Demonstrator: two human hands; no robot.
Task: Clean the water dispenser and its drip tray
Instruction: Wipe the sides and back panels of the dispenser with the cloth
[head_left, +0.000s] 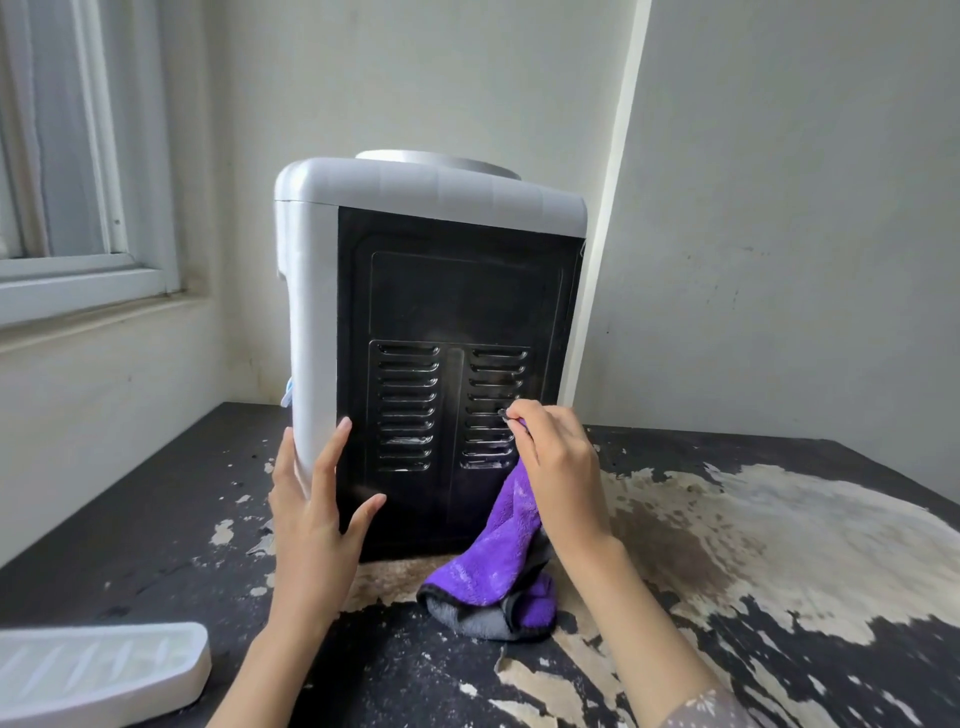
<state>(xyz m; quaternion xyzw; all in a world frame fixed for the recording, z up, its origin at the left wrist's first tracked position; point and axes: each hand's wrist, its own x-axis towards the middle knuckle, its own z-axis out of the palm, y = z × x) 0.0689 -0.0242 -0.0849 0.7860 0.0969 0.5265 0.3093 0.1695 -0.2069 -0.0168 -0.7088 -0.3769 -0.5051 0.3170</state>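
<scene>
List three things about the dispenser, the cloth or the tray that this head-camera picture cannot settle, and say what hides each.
1. Dispenser front, with its taps: turned away from the camera; only the black vented side panel shows.
2. Right hand's fingertips on the cloth: the hand's back covers them, so which vent slot is being wiped is unclear.
3. Tray: cut off by the left and bottom edges, and too washed out to judge its cleanliness.

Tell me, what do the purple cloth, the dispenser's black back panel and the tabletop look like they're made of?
Purple cloth: soft, fuzzy pile, probably microfibre, grey on its other face. Black back panel: glossy with stamped vent slots, likely painted sheet metal, possibly plastic. Tabletop: a dark coating flaking off a pale base beneath, perhaps wood or board.
</scene>
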